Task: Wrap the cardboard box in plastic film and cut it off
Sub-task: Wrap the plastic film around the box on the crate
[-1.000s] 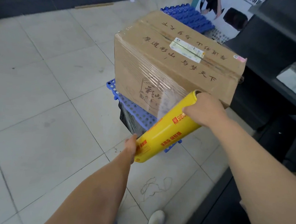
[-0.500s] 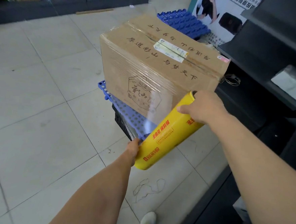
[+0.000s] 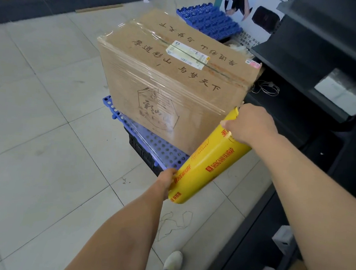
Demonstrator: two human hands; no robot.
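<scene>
A brown cardboard box [image 3: 168, 75] with black characters and a white label stands on a blue perforated plastic pallet [image 3: 163, 148] over a black crate. Clear film covers its near side in wrinkled bands. I hold a yellow film roll [image 3: 209, 162] slanted against the box's near right corner. My left hand [image 3: 166, 179] grips the roll's lower end. My right hand [image 3: 249, 124] grips its upper end. A clear sheet of film stretches from the roll to the box face.
Dark shelving [image 3: 316, 66] runs along the right, close to the box. Another blue pallet [image 3: 208, 21] lies behind the box. A loose string [image 3: 175, 221] lies on the tiled floor by my white shoe [image 3: 172, 261]. Open floor lies to the left.
The roll has shifted rightward along the box's near face toward its right corner, and the film now covers more of that face. My view has moved closer and to the right.
</scene>
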